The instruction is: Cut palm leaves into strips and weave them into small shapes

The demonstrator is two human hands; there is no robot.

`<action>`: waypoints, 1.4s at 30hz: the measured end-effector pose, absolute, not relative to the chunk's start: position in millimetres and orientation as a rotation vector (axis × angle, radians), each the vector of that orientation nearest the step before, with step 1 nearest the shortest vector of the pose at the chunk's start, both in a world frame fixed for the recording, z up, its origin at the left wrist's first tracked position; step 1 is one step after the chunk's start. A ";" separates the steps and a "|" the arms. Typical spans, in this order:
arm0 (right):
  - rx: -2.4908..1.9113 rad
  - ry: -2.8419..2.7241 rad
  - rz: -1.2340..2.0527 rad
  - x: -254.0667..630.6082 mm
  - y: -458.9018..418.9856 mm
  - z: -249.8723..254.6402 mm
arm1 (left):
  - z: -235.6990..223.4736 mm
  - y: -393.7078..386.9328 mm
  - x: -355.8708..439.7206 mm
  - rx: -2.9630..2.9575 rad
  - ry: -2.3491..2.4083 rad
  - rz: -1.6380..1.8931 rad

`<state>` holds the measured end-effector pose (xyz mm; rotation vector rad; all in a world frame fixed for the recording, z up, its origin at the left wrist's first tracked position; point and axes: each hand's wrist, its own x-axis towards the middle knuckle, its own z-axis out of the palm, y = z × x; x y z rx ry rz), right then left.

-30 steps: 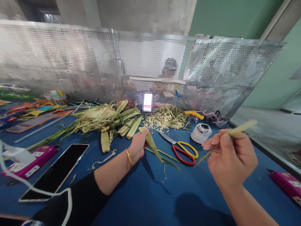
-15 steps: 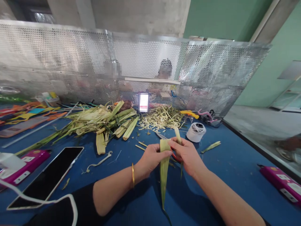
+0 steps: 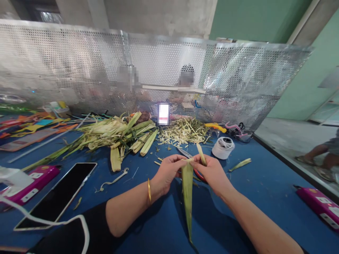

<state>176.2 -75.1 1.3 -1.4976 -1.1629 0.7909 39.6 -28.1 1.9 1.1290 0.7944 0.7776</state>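
Note:
A long green leaf strip (image 3: 188,192), wide at the top and tapering to a thin tail, hangs between my hands above the blue table. My left hand (image 3: 169,173) pinches its top left corner. At the top right corner my right hand (image 3: 208,171) pinches the same leaf, and a second narrow pale strip (image 3: 201,155) sticks up between its fingers. Scissors (image 3: 184,152) with red handles lie just behind the hands, partly hidden by the right one. To the right of them stands a roll of white string (image 3: 223,147).
A heap of leaves and stalks (image 3: 106,137) lies at the back left, beside a pile of leaf scraps (image 3: 185,130). A dark phone (image 3: 57,195) and a purple power bank (image 3: 39,180) are at left; another purple power bank (image 3: 319,204) is at right. A perforated metal screen (image 3: 164,60) stands behind.
Both hands have shifted their pinch to the leaf's top edge, and the leaf's top has dropped slightly and turned. The view has moved a little.

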 end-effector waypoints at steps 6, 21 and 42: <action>-1.500 -1.186 0.809 174.3 -76.0 0.8 | 3.2 -27.4 40.5 1.237 0.847 0.820; -1.539 -1.071 0.821 174.4 -73.5 -3.3 | 2.7 -27.9 40.4 1.290 0.823 0.757; -1.535 -1.223 0.676 173.0 -74.9 -2.7 | -9.2 -27.3 43.3 1.344 0.832 0.837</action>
